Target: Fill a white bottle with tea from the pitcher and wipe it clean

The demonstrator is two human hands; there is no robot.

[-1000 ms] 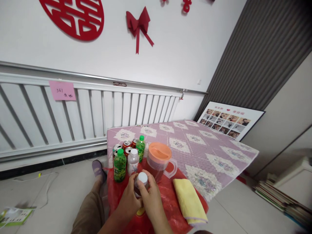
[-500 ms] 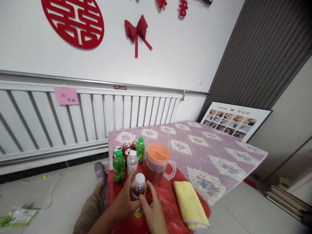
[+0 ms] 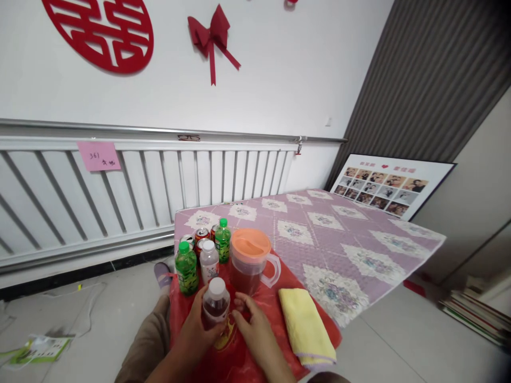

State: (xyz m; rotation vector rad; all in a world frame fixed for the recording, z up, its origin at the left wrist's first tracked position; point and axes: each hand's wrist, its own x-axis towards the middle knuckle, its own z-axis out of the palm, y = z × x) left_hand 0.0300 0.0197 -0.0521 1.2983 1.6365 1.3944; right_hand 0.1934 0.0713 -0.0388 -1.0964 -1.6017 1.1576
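My left hand is wrapped around a clear plastic bottle with a white cap, held upright. Just right of the bottle is my right hand, its thumb and fingers apart and nothing between them. Behind the bottle stands a clear plastic pitcher with an orange lid and a handle on its right. A second white-capped bottle stands between two green-capped bottles, the nearer one at the left and the farther one behind. Several drink cans are grouped among them.
A red cover lies under these things, with a folded yellow cloth at its right. Beyond is a purple patterned table or bed surface. A white radiator lines the wall. A photo board leans at the right.
My right hand has come away from the bottle to the right. My left hand still grips it. The whole view has shifted slightly.
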